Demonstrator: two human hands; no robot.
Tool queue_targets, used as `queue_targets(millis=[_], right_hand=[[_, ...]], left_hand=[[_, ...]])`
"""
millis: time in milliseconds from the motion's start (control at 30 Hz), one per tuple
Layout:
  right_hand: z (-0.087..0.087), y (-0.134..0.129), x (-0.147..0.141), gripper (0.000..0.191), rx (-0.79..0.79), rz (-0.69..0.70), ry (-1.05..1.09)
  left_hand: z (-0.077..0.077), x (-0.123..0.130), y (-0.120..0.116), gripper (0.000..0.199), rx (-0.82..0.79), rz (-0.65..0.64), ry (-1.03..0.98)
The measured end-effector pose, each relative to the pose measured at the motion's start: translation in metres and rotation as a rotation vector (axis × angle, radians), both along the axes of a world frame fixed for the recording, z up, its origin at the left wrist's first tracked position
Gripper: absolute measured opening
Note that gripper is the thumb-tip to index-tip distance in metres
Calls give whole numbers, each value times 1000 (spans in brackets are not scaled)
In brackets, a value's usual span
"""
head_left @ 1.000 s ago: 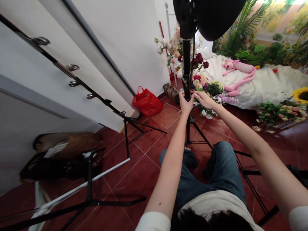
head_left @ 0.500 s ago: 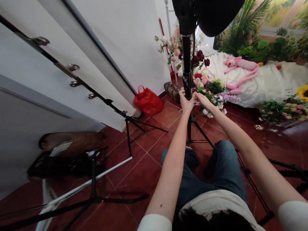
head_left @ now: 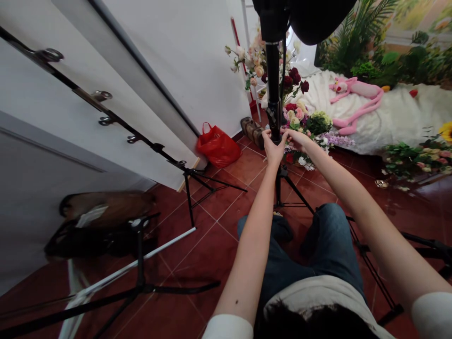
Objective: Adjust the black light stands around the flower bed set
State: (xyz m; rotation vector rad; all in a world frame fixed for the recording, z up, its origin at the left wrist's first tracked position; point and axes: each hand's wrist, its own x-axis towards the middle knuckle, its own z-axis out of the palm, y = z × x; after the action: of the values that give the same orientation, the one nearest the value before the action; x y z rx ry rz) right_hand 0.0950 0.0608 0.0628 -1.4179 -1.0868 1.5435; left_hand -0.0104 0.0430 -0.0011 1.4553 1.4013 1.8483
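Before me a black light stand [head_left: 273, 84] rises upright, with a large black lamp head [head_left: 319, 21] at its top, cut off by the frame edge. My left hand [head_left: 273, 148] is closed around the pole from the left, just at a collar joint. From the right, my right hand [head_left: 296, 138] meets the pole at the same height, its fingers bent in against the joint. Whether those fingers pinch a knob there is hidden. The thumbs of both hands nearly touch. Below, the stand's legs [head_left: 298, 192] spread over the floor close to my feet.
Artificial flowers [head_left: 298, 115] crowd behind the stand. A pink plush toy [head_left: 363, 89] lies on white cloth at right. To the left are a red bag [head_left: 219, 147], a black rail with clamps [head_left: 116, 120] and another stand [head_left: 141, 287]. More tripod legs [head_left: 374, 273] stand right.
My right hand has shifted slightly up and its fingers have moved closer around the pole joint. My left hand stays on the pole. The view has shifted a little.
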Motion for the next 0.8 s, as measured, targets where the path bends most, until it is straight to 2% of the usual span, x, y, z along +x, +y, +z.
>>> queue_targets(millis=[167,233,300,400,467,533,633,800], right_hand=[[13,3,-14,25,-146,-146,111],[11,2,-16,24,-155,-151,138],[3,-1,-14,19,-96,-145,126],[-11,-10,-8,11,57,-81,189],[-19,-18,-2,17,109,-14,299],[-24,-24,3,25,127,48,371],[-29,-31,5,38,132,149,365],[-41,-33,-5,58,118,261,357]], left_hand=[[-1,0,3,59,-5,-4,-8],[-1,1,3,59,-3,-3,-10],[-1,1,2,58,1,-2,-14],[1,1,0,57,13,-10,-18],[1,1,-1,57,22,-16,-23],[2,2,0,58,29,-17,-34],[0,3,2,59,33,-10,-56],[-1,3,2,60,35,-7,-72]])
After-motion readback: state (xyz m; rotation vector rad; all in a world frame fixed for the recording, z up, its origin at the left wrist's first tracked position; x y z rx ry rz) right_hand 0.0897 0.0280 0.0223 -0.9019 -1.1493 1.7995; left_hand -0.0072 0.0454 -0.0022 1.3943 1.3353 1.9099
